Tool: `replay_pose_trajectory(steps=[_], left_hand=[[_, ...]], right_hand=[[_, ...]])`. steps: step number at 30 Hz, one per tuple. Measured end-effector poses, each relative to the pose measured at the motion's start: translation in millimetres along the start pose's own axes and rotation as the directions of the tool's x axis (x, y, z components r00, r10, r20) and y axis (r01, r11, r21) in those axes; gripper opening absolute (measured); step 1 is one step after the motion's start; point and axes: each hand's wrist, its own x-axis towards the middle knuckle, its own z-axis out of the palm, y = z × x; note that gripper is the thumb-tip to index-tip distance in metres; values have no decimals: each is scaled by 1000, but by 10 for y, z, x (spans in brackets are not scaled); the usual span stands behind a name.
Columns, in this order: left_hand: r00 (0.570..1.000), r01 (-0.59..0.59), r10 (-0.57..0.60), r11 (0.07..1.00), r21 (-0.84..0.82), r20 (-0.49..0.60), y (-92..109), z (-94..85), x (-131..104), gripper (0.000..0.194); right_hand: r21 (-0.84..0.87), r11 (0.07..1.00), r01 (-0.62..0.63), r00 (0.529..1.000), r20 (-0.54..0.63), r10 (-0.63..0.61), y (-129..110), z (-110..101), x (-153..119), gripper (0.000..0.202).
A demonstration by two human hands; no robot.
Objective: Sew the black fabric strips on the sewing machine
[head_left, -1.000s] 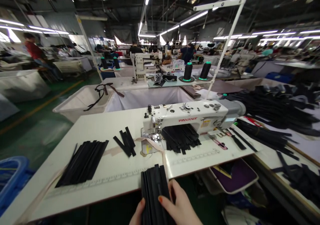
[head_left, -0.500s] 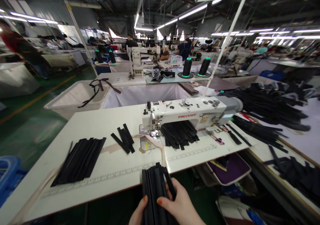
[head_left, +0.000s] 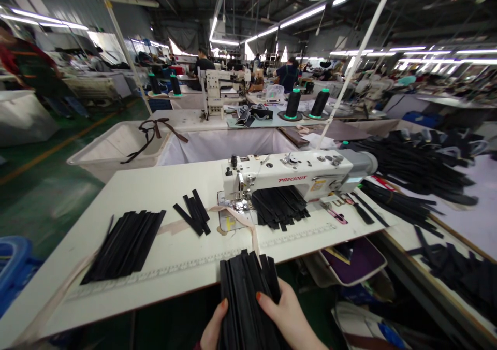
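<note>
A thick bundle of black strips [head_left: 244, 298] stands at the near table edge, gripped from both sides. My left hand [head_left: 213, 324] is closed on its left side, mostly thumb showing. On the right, my right hand [head_left: 289, 314] wraps round it with the thumb across the front; some strips fan out there. Beyond the bundle is a white sewing machine [head_left: 287, 176], with a pile of black strips [head_left: 279, 206] under its arm. Several loose strips [head_left: 193, 213] lie left of the needle plate, and a row of strips [head_left: 126, 244] farther left. A beige ribbon [head_left: 236, 216] runs past the presser foot.
Small snips [head_left: 334, 213] and a dark-handled tool [head_left: 361, 211] lie right of the machine. A ruler scale [head_left: 163, 271] follows the table's front edge. More black strips [head_left: 411, 166] are heaped at right. A white bin [head_left: 104, 148] stands behind; a person [head_left: 34, 70] walks far left.
The bundle's right-hand strips have spread outward, and my right hand has shifted slightly right with them. The person at far left has moved a little to the right.
</note>
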Motion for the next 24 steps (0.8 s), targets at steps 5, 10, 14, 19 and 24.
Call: replay_pose_trajectory(steps=[5,10,14,19,24], left_hand=[[990,23,-23,1000,3,139,22,86,-2,66],[982,9,-11,1000,14,189,45,83,9,70],[985,82,-79,997,-14,151,38,-58,13,64],[998,59,-59,998,11,-7,20,-250,14,53],[995,94,-95,995,34,12,7,-262,24,68]], right_hand=[[137,989,-54,992,-106,69,79,31,-11,26],[316,934,-164,976,-83,200,139,67,-22,39],[252,965,-78,997,19,75,28,113,-25,49],[131,990,-49,990,136,31,-69,114,-4,51],[56,995,-86,992,94,80,23,89,2,42]])
